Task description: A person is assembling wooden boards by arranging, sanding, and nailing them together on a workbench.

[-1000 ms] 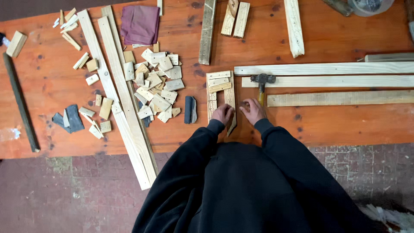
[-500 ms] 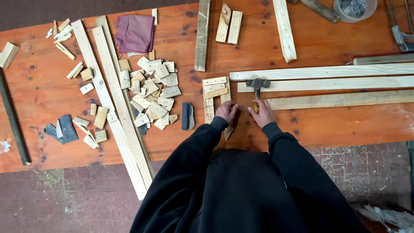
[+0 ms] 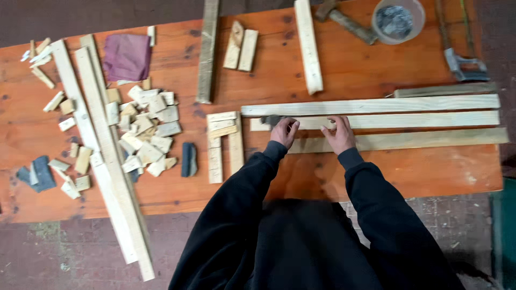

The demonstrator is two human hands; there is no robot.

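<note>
On the orange wooden workbench [image 3: 376, 177], three long pale wooden slats lie side by side. Both hands rest on the middle slat [image 3: 419, 120]: the left hand [image 3: 284, 130] curls over a dark hammer head [image 3: 270, 120] at its nine-o'clock end, grip unclear; the right hand [image 3: 338, 133] presses flat, fingers together. Positioning looks underway; next probably calls for steadying the slat against its neighbours.

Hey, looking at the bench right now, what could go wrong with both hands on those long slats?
The left hand covers a dark hammer head on the middle slat; fingers might get pinched. The right hand rests on rough wood, so splinters are possible. The long boards overhang the table edge and could tip.
</note>
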